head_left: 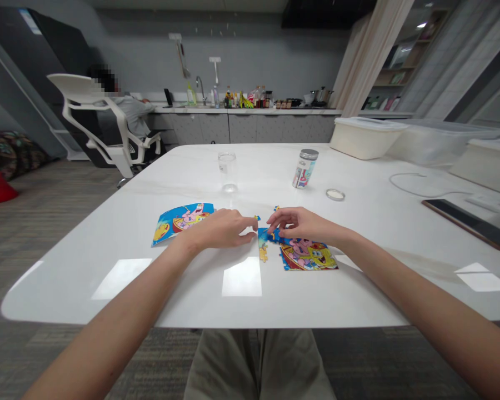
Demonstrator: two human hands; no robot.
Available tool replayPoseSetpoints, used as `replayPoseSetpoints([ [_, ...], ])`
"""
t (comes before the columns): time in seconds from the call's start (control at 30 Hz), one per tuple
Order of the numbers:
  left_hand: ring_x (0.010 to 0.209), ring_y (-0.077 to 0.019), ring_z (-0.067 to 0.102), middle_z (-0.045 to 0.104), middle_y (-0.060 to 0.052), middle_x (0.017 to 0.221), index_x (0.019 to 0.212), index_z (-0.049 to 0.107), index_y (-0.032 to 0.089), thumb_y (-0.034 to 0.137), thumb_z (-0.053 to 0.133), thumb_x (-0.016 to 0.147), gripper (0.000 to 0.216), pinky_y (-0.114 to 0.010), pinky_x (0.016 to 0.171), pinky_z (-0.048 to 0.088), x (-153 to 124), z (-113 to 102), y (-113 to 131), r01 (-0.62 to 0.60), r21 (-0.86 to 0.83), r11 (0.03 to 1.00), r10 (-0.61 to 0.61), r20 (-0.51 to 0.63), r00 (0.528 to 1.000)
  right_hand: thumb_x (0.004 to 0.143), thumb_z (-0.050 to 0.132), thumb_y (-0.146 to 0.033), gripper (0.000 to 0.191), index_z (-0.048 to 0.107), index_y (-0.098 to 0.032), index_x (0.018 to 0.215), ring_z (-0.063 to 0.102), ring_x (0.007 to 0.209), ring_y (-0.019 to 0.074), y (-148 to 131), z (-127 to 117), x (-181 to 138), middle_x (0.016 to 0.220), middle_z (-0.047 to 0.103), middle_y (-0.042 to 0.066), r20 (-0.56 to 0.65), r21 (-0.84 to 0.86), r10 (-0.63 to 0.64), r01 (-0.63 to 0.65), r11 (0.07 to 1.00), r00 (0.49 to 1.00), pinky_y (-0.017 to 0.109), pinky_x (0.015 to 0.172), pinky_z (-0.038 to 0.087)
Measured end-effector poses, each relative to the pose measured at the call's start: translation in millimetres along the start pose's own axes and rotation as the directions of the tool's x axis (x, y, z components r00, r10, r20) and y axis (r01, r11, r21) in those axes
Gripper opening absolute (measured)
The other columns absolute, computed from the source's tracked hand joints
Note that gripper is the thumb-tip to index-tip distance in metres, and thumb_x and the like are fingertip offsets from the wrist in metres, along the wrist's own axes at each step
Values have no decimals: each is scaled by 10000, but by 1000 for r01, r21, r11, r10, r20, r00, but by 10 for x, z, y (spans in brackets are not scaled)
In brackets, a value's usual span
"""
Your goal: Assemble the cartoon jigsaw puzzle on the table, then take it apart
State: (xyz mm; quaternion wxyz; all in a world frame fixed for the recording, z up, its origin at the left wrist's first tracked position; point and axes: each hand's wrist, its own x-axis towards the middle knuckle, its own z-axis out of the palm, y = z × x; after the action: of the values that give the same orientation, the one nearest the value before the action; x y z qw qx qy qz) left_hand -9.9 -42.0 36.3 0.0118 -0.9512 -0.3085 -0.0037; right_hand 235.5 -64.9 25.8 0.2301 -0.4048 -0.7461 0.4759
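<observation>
A partly joined cartoon jigsaw puzzle (312, 255) lies flat in front of me, a yellow sponge character at its right. A column of joined pieces (263, 251) forms its left edge, with a gap between it and the main section. My right hand (295, 223) has its fingers curled down on a small blue puzzle piece (273, 238) at the upper left of the puzzle. My left hand (227, 229) rests beside the left edge, thumb and index finger apart, nothing visible between them. Behind its wrist, a printed picture sheet (183, 219) with a similar cartoon is partly covered.
Beyond the hands stand a clear jar (228, 172) and a printed canister (305, 168), with a round lid (335, 194) nearby. A phone-like dark device (469, 223), a cable (412, 186) and plastic bins (366, 138) are at right. Someone sits in a white chair (95, 119).
</observation>
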Motion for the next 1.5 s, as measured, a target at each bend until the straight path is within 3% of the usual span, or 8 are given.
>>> replayPoseSetpoints([
  [0.2,570,-136,537,609,4,610,1087,687,256,360,488,897,293,-241,548,321,-11,-40,23,-14,-53,998,13,-18,1000,730,659,-222,169,679,-182,893,650,793,156,5,9,6,900,721,47,-4,3,50,-50,999,999,269,675,497],
  [0.33,491,-88,450,520,48,524,1005,747,259,293,549,866,244,-218,550,331,-32,-128,81,-140,-219,966,131,-53,990,728,633,-209,88,698,-174,775,647,771,154,27,32,19,850,715,46,-52,-72,-1,-3,997,999,272,702,505],
  [0.5,442,-70,342,427,70,469,979,776,291,290,603,847,218,-206,520,306,-45,-181,116,-172,-320,932,178,-11,984,720,619,-161,169,704,-172,867,646,764,143,5,88,24,870,719,44,-33,-106,-59,55,993,998,270,715,513],
  [0.73,455,-66,348,470,65,491,996,773,297,263,620,823,233,-203,523,306,-46,-152,124,-149,-344,927,171,34,985,741,627,-203,156,722,-170,860,630,752,148,-23,114,9,842,710,44,-4,-143,-21,20,990,1000,270,689,500],
  [1.07,462,-80,362,518,52,502,1018,766,312,294,603,827,252,-207,522,321,-41,-177,128,-134,-317,939,160,57,985,748,627,-185,177,762,-210,861,625,764,142,-14,105,16,901,693,38,23,-195,-74,77,978,997,261,690,493],
  [1.3,468,-83,376,520,58,500,1031,760,319,288,603,828,258,-221,554,329,-42,-167,135,-127,-325,937,157,67,985,734,621,-162,174,722,-186,872,647,800,152,-44,130,3,902,721,37,17,-117,-54,56,992,998,276,736,515],
  [1.4,468,-85,391,507,59,499,1036,759,303,312,606,830,257,-226,554,330,-40,-157,134,-129,-329,936,156,59,986,725,608,-158,185,722,-187,867,658,831,165,-65,103,1,914,727,39,-14,-81,-41,40,996,999,289,761,521],
  [1.5,474,-85,428,496,59,502,1030,756,286,347,601,839,253,-223,560,340,-32,-142,126,-134,-324,937,152,30,988,716,616,-167,171,722,-183,849,658,825,174,-52,34,16,893,727,48,-129,-69,-10,1,998,992,304,768,523],
])
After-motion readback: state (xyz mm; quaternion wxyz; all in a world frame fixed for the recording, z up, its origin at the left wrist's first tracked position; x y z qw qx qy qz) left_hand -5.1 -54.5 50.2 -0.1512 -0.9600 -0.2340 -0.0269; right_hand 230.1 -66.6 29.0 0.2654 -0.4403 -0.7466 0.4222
